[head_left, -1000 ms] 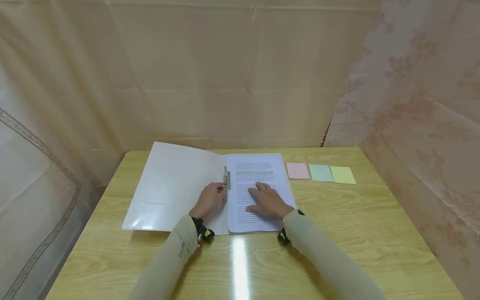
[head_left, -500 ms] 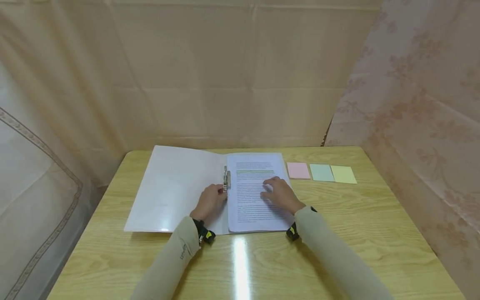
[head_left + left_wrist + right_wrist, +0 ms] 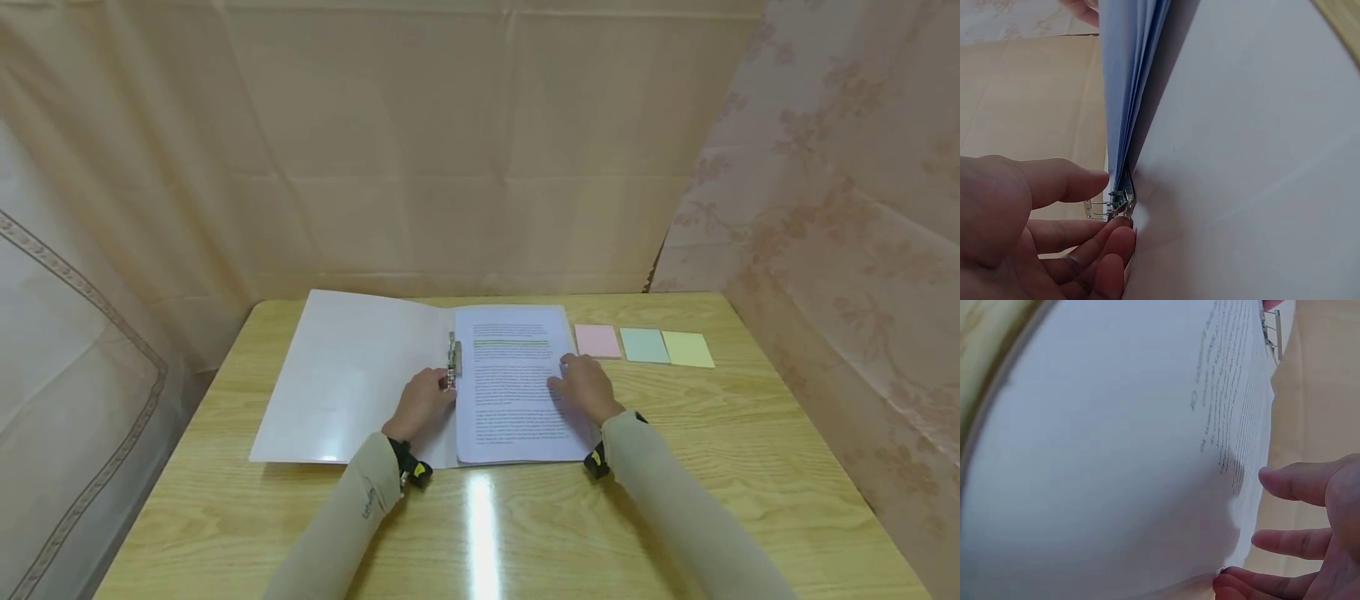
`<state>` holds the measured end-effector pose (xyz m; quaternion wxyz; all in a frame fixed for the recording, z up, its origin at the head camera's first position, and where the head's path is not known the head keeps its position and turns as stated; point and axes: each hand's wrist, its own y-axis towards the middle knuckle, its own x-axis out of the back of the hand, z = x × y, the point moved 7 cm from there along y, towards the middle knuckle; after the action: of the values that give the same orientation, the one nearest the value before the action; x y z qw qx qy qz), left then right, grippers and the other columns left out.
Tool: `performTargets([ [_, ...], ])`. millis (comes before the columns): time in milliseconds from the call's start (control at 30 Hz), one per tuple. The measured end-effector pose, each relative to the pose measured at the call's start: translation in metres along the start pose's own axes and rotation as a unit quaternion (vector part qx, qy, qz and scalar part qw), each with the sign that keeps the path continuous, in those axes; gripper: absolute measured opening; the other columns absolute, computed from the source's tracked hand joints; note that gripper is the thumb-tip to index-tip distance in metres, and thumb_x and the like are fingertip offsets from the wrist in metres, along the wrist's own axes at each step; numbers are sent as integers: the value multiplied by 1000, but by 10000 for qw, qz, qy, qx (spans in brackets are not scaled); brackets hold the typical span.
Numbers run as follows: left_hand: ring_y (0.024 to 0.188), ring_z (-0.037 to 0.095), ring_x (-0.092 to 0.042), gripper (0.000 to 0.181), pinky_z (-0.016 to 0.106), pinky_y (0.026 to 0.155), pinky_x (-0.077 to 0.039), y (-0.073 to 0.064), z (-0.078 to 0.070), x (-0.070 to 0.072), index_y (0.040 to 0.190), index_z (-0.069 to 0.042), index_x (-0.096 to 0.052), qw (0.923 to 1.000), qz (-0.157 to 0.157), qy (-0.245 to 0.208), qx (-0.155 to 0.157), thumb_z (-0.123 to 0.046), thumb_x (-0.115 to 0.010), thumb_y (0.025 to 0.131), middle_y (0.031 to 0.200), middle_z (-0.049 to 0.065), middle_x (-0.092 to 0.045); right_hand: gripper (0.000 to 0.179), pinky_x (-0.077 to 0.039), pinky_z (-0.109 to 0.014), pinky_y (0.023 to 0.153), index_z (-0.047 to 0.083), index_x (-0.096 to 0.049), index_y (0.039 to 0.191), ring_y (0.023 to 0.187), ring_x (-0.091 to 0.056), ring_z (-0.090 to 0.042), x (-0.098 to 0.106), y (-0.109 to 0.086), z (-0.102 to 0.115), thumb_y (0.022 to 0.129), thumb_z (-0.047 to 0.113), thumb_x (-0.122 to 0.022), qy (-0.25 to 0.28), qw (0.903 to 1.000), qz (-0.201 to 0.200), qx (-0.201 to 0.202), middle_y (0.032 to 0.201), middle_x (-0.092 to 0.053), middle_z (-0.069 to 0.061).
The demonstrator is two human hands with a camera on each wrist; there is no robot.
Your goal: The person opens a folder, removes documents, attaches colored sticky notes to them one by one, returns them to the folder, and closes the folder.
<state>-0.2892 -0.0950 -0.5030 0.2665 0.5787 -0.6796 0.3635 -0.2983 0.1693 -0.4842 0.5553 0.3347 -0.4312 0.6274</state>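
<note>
A white folder (image 3: pixel 345 375) lies opened flat, with a stack of printed paper (image 3: pixel 517 425) on its right half. Along the fold stands a metal binder clip (image 3: pixel 452 367). My left hand (image 3: pixel 420 403) holds this clip near its lower end; in the left wrist view its thumb is beside the paper edges, with the other fingers curled under the metal. At the paper's right edge is my right hand (image 3: pixel 588 388), fingers loosely spread. Its lower fingertips (image 3: pixel 1225 578) touch the sheet's edge in the right wrist view. One printed line is highlighted green.
Pink (image 3: pixel 597 342), green (image 3: pixel 643 345) and yellow (image 3: pixel 687 349) sticky note pads lie in a row to the right of the folder on the wooden table (image 3: pixel 750 467). A beige cloth (image 3: pixel 450 150) hangs behind the table, with more cloth at both sides.
My right hand has slid right across the page, from its middle to its right edge. My left hand stays at the clip. The folder's left cover has settled slightly lower.
</note>
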Motion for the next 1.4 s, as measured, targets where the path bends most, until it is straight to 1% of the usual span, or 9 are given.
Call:
performTargets([
  [267,81,21,-51,7,31,69,-37,-1,0,0,91,-7,-64,10000,20,41,-49,-12,-61,89,85,6,-57,60,-42,-52,105,-5,-43,140,125,-51,-41,-3,2,-2,93,25,-64,324,9992,49,-207,135,-53,-27],
  [500,83,21,-52,13,31,70,-38,-1,0,1,98,-6,-66,10000,9,14,-94,-12,-62,88,89,6,-60,65,-34,-53,111,-4,-35,145,135,-41,-43,-3,6,-8,91,21,-64,1069,9925,73,-581,145,-44,-28],
  [633,83,21,-52,14,31,71,-39,-1,1,0,100,-5,-66,10000,9,-6,-66,-12,-61,88,90,7,-60,65,-33,-52,113,-2,-33,146,137,-39,-42,-4,7,-15,91,18,-62,1776,9806,82,-826,148,-40,-27],
  [767,86,21,-53,27,32,73,-43,-2,1,0,113,-3,-66,10000,-47,-6,-23,-13,-62,88,96,8,-63,60,-38,-51,109,-1,-36,145,133,-45,-40,-4,6,-22,93,17,-60,2433,9622,132,-1216,146,-44,-25],
  [900,88,21,-55,39,33,77,-46,-3,2,1,125,-1,-62,10000,-90,-39,7,-14,-63,88,103,10,-65,54,-39,-51,109,-3,-42,141,132,-46,-39,-5,6,-30,94,18,-58,2700,9512,157,-1488,144,-46,-24],
  [1000,88,21,-55,36,33,76,-46,-4,2,1,122,-1,-63,9999,-90,-77,18,-15,-64,88,101,10,-65,53,-40,-50,108,-5,-47,139,128,-49,-37,-8,8,-34,94,19,-59,2714,9516,210,-1428,143,-48,-24],
  [1100,86,21,-54,31,32,73,-43,-4,2,2,115,-2,-64,9999,-80,-135,13,-17,-66,88,96,8,-63,52,-44,-47,103,-5,-49,136,116,-55,-32,-12,11,-37,92,19,-62,2858,9481,275,-1363,136,-54,-23],
  [1233,84,21,-53,25,31,70,-40,-4,1,2,109,-3,-64,9998,-91,-179,-49,-18,-67,88,92,8,-60,41,-47,-41,91,-3,-56,127,101,-55,-28,-12,12,-35,91,15,-65,2824,9500,233,-1308,122,-59,-19],
  [1400,91,22,-58,38,35,80,-48,-5,6,8,122,-1,-62,9997,-207,-88,-136,-21,-66,89,103,10,-65,31,-43,-37,84,-2,-60,119,99,-53,-28,-11,11,-33,92,13,-63,2637,9569,145,-1209,116,-60,-17],
])
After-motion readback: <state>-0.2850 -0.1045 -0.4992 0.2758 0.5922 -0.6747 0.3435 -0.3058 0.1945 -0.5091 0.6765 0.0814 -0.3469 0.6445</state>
